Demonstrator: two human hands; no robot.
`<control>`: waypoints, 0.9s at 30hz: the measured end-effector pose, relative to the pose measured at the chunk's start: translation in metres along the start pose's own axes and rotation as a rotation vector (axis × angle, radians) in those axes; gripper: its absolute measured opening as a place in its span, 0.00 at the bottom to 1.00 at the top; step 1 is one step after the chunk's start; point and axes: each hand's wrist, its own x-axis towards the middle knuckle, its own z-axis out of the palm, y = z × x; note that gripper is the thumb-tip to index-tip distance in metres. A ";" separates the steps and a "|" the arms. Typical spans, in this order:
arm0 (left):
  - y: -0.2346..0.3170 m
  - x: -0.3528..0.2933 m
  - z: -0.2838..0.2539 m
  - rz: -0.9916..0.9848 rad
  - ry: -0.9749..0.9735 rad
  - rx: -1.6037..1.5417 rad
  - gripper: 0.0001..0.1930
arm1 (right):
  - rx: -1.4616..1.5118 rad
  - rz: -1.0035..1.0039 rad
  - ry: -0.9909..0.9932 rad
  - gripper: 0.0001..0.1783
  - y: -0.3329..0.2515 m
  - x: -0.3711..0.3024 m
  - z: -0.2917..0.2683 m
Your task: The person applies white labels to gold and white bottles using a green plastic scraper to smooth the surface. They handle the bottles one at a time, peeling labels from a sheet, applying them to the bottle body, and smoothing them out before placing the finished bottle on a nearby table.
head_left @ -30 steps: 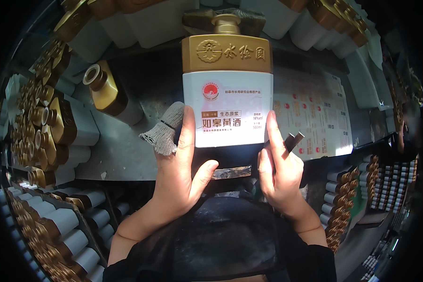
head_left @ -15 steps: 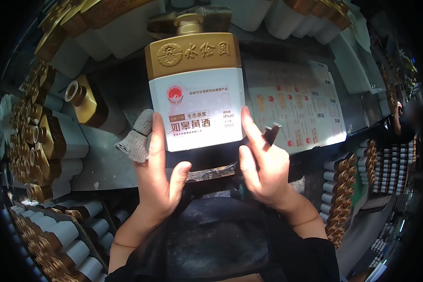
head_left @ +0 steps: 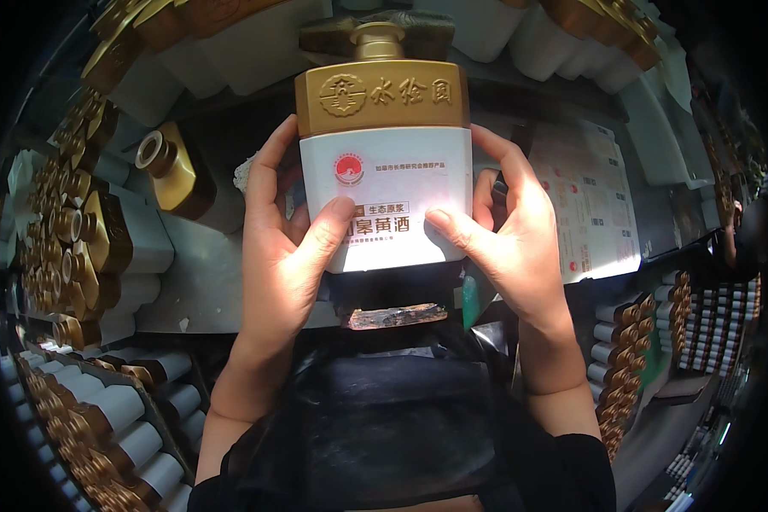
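A flat-sided bottle (head_left: 410, 183) with a gold shoulder and neck and a white body sits upright in the picture's middle, its printed front facing up. Along its left side the fingers of my left hand (head_left: 282, 247) are wrapped, the thumb pressed on the lower front. My right hand (head_left: 516, 243) mirrors this on the other side, thumb also on the white face. A bit of grey knit cloth (head_left: 241, 174) shows behind my left fingers, mostly hidden. Between my right fingers a small dark object (head_left: 499, 183) peeks out, too covered to name.
To the right lies a sheet of printed labels (head_left: 602, 213) on the grey worktop (head_left: 200, 294). Another gold-and-white bottle (head_left: 183, 175) lies at the left. Several more bottles (head_left: 107, 235) crowd the left side, the far edge and the lower right. Behind the bottle's neck sits a brownish padded block (head_left: 431, 38).
Both hands have moved up the bottle's sides and closed round it, thumbs now on its front. Before, extended fingers lay along its sides. The bottle appears farther right in view.
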 end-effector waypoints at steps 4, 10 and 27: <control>-0.001 -0.001 0.002 0.001 0.005 -0.002 0.36 | 0.018 0.013 -0.002 0.38 0.004 -0.001 0.001; -0.011 0.000 -0.013 0.106 0.035 0.049 0.32 | -0.016 -0.206 0.037 0.23 0.002 -0.038 -0.001; 0.013 0.022 -0.021 0.388 -0.396 0.675 0.26 | -0.233 -0.205 -0.152 0.25 0.008 -0.090 0.051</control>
